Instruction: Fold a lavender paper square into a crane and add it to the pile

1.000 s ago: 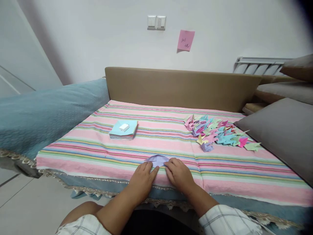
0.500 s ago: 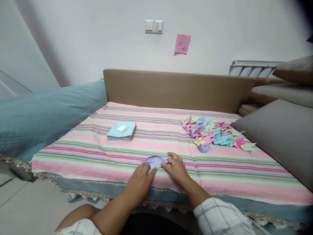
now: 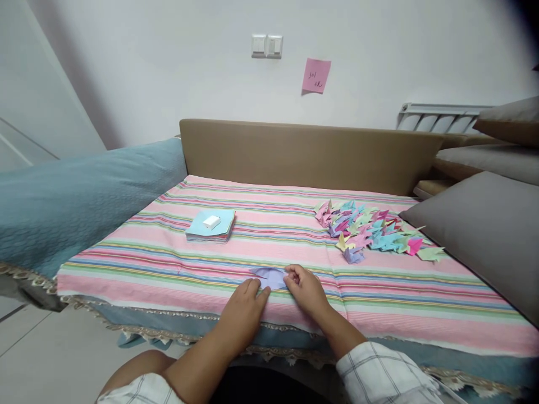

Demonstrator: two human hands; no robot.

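A small lavender folded paper point(image 3: 272, 277) lies on the striped cloth near its front edge. My left hand point(image 3: 246, 306) rests at the paper's lower left, thumb and fingertips against it, pinning it to the cloth. At the paper's right end, my right hand point(image 3: 307, 289) has thumb and index finger pinched on its edge, with the fingers curled. The fingertips hide part of that right end.
A stack of coloured paper point(image 3: 210, 230) with a small white object point(image 3: 211, 222) on top sits at the left. Many folded colourful paper pieces point(image 3: 379, 230) lie at the right, beside a grey cushion point(image 3: 480, 219). Behind stands a brown backrest point(image 3: 311, 157).
My right thumb and fingers have drawn closer together at the paper's right end, and the paper's outline there looks narrower. My left hand has stayed nearly in place. The view has shifted slightly.
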